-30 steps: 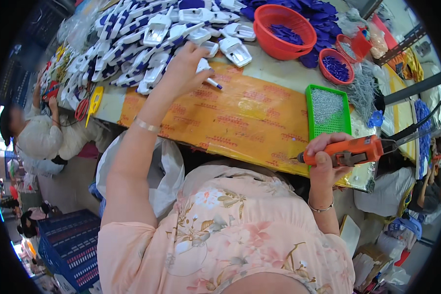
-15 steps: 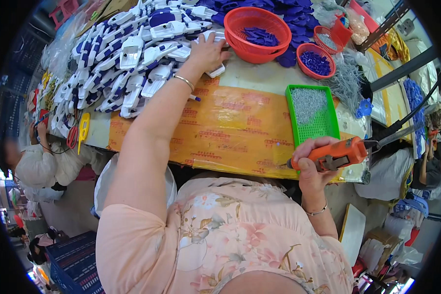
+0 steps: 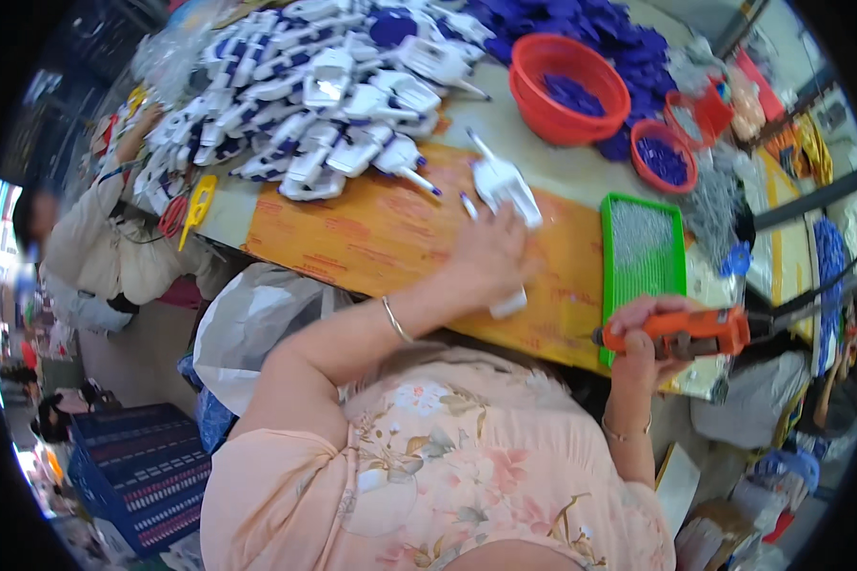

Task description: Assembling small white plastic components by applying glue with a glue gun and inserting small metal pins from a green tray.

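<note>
My left hand point(image 3: 493, 255), smeared by motion, is over the orange-yellow mat at the table's front. Its fingers touch the lower end of a white plastic casing point(image 3: 501, 181) with a thin stem pointing away from me. Another white piece point(image 3: 510, 305) sticks out from under the palm; the grip itself is partly hidden. In my right hand point(image 3: 642, 344) is an orange power screwdriver point(image 3: 705, 332), lying sideways with its dark tip to the left. The screwdriver is above the near end of a green tray point(image 3: 680, 249) that holds small silvery screws.
A large pile of white and purple casings point(image 3: 328, 81) fills the far left. Red baskets point(image 3: 569, 119) with purple parts stand at the far right, by loose purple pieces point(image 3: 628, 48). Yellow snips point(image 3: 197, 211) lie at the left edge. A person point(image 3: 76, 228) sits further left.
My left hand has come back from the pile toward me and right, and white casings now lie on the mat. My right hand keeps the screwdriver. The view has shifted.
</note>
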The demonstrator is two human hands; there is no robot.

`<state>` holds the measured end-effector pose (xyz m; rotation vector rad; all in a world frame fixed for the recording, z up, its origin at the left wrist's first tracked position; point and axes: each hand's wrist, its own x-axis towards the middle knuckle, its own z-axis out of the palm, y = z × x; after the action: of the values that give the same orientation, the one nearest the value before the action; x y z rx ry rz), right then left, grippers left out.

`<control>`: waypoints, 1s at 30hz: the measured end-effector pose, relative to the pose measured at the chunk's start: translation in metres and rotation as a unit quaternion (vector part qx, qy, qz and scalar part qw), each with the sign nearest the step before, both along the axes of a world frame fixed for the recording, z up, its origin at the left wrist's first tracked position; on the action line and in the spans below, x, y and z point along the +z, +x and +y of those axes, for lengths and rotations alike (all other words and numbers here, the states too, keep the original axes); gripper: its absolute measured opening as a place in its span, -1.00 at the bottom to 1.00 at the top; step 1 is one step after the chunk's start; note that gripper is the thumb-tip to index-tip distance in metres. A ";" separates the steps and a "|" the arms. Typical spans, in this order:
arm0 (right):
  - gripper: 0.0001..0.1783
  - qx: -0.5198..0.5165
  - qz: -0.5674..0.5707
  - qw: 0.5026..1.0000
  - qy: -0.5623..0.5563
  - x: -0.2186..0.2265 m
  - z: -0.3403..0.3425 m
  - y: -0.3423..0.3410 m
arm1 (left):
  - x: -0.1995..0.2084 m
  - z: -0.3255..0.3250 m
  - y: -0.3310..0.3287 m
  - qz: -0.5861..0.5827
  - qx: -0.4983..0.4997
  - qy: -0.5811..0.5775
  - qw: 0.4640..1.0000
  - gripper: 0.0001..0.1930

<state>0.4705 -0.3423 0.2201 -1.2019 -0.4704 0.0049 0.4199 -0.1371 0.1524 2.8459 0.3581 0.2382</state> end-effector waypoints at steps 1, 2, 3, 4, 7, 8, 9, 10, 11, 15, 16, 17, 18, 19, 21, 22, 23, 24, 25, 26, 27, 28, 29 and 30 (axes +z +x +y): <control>-0.58 0.010 -0.016 1.000 -0.011 0.001 -0.002 0.000 | -0.002 -0.009 -0.007 -0.019 -0.008 -0.040 0.999 -0.37; -0.58 0.015 -0.027 0.999 -0.027 0.002 -0.007 0.001 | 0.001 -0.016 -0.013 -0.035 -0.028 -0.058 0.997 -0.38; -0.60 0.014 -0.032 0.999 -0.027 0.003 -0.009 0.002 | 0.006 -0.019 -0.018 -0.050 -0.049 -0.077 0.995 -0.39; -0.60 0.023 -0.035 0.999 -0.023 0.003 -0.009 0.007 | 0.011 -0.018 -0.022 -0.055 -0.058 -0.116 0.990 -0.42; -0.53 0.042 -0.114 0.993 0.008 -0.001 -0.022 0.016 | 0.010 -0.012 -0.034 -0.112 -0.078 -0.029 0.990 -0.43; -0.51 0.009 -0.087 0.996 0.019 -0.006 -0.027 0.017 | 0.019 -0.007 -0.041 -0.052 -0.088 -0.060 0.993 -0.40; -0.48 -0.030 -0.057 0.998 0.027 -0.012 -0.034 0.018 | 0.025 0.000 -0.049 -0.021 -0.099 -0.033 0.994 -0.40; -0.48 -0.019 -0.057 0.998 -0.001 -0.009 -0.039 0.022 | 0.029 0.008 -0.059 0.008 -0.109 -0.009 0.994 -0.39; -0.48 -0.042 0.033 0.996 0.075 -0.008 -0.036 0.022 | 0.031 0.013 -0.065 0.024 -0.108 -0.047 0.993 -0.38; -0.53 -0.030 -0.042 0.998 0.017 -0.001 -0.033 0.048 | 0.040 0.023 -0.067 0.000 -0.130 -0.133 0.983 -0.37; -0.57 -0.017 -0.069 0.997 0.009 0.000 -0.036 0.054 | 0.044 0.021 -0.062 0.017 -0.125 -0.168 0.978 -0.38; -0.61 -0.029 -0.082 0.996 0.011 0.002 -0.032 0.055 | 0.042 0.021 -0.058 0.014 -0.117 -0.163 0.980 -0.39; -0.64 -0.037 -0.097 0.995 0.011 0.002 -0.030 0.056 | 0.043 0.015 -0.054 0.018 -0.135 -0.174 0.975 -0.39; -0.70 -0.039 -0.096 0.995 -0.009 -0.002 -0.035 0.061 | 0.048 0.009 -0.052 0.046 -0.115 -0.168 0.978 -0.40; -0.71 -0.045 -0.118 0.991 -0.052 0.000 -0.035 0.062 | 0.047 0.005 -0.051 0.026 -0.142 -0.034 0.989 -0.40; -0.72 -0.051 -0.144 0.986 -0.069 -0.002 -0.038 0.068 | 0.044 0.003 -0.050 0.027 -0.153 -0.039 0.987 -0.40; -0.73 -0.059 -0.150 0.985 -0.066 -0.004 -0.038 0.069 | 0.043 0.002 -0.052 -0.004 -0.165 -0.053 0.985 -0.38; -0.74 -0.066 -0.156 0.984 -0.063 -0.006 -0.039 0.072 | 0.041 0.001 -0.053 -0.034 -0.176 -0.068 0.981 -0.36; -0.76 -0.058 -0.112 0.992 -0.005 -0.015 -0.044 0.078 | 0.038 0.001 -0.052 -0.032 -0.182 -0.071 0.980 -0.36; -0.76 -0.059 -0.110 0.992 -0.006 -0.017 -0.045 0.079 | 0.036 0.001 -0.053 -0.016 -0.171 -0.104 0.980 -0.35; -0.77 -0.051 -0.114 0.992 0.000 -0.018 -0.045 0.080 | 0.034 0.001 -0.053 0.000 -0.161 -0.138 0.977 -0.34; -0.78 -0.043 -0.119 0.992 0.007 -0.019 -0.046 0.080 | 0.034 -0.002 -0.052 0.003 -0.160 -0.139 0.977 -0.34; -0.78 -0.042 -0.116 0.992 0.006 -0.020 -0.046 0.080 | 0.035 -0.007 -0.050 0.013 -0.143 -0.180 0.973 -0.33; -0.78 -0.031 -0.128 0.991 0.008 -0.021 -0.046 0.079 | 0.035 -0.012 -0.047 0.024 -0.126 -0.221 0.967 -0.32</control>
<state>0.5497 -0.3880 0.1995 -1.2067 -0.6558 -0.2093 0.3726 -0.1490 0.1874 2.4246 0.0450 0.0309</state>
